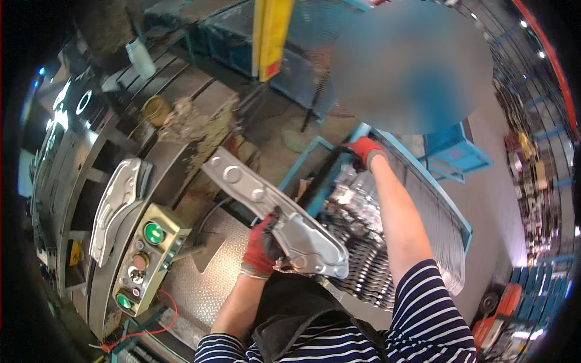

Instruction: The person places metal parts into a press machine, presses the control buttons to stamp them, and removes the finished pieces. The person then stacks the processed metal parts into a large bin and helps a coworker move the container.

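My left hand point(261, 248), in a red and black work glove, is closed on a long stamped metal panel point(308, 245). The silver panel slants from upper left to lower right in front of me, with round embossed bosses and a wider lower end. My right hand point(367, 152), also in a red and black glove, reaches to the far end of a blue-framed bin point(417, 162). Its fingers are partly hidden beside a dark edge there. Many similar stamped parts point(363, 266) stand packed in rows inside the bin, below my right forearm.
A control box point(147, 260) with green and red buttons stands at left, beside the machine bed with another stamped panel point(118, 202). A yellow post point(272, 39) rises ahead. A blurred round patch covers the upper right. A blue stand point(457, 151) and an orange cart point(497, 317) stand farther right.
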Demonstrator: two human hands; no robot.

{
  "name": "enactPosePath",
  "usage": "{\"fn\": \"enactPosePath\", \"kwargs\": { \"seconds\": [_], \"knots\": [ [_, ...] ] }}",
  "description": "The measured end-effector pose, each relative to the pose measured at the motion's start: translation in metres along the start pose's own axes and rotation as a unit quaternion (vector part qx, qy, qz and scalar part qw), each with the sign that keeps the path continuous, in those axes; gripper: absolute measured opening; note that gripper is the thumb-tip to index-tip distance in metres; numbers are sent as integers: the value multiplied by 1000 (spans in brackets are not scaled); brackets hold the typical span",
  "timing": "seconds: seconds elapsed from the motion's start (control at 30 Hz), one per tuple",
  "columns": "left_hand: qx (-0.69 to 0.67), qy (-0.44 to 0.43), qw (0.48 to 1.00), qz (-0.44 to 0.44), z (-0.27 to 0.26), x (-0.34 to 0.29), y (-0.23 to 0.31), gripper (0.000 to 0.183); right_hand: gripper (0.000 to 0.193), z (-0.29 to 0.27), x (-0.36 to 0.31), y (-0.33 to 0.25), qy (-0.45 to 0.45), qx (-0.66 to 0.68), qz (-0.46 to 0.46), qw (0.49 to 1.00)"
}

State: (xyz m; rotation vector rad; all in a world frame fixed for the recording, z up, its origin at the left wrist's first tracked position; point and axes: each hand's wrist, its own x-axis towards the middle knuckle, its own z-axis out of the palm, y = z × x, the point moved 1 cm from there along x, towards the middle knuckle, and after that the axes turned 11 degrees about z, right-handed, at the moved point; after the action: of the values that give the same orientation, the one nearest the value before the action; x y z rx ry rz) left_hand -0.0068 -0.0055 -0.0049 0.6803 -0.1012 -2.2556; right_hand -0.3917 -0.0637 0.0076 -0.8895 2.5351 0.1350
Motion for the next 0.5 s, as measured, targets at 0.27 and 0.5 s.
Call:
{"fn": "enactPosePath", "kwargs": {
  "seconds": [0.27, 0.5],
  "knots": [
    [20, 54, 998, -10, -20, 33, 32, 28, 45, -44, 8, 2, 61, -68, 75, 993],
    [16, 29, 997, -69, 0, 31, 29, 31, 40, -245, -151, -7, 40, -61, -2, 997]
  ]
}}
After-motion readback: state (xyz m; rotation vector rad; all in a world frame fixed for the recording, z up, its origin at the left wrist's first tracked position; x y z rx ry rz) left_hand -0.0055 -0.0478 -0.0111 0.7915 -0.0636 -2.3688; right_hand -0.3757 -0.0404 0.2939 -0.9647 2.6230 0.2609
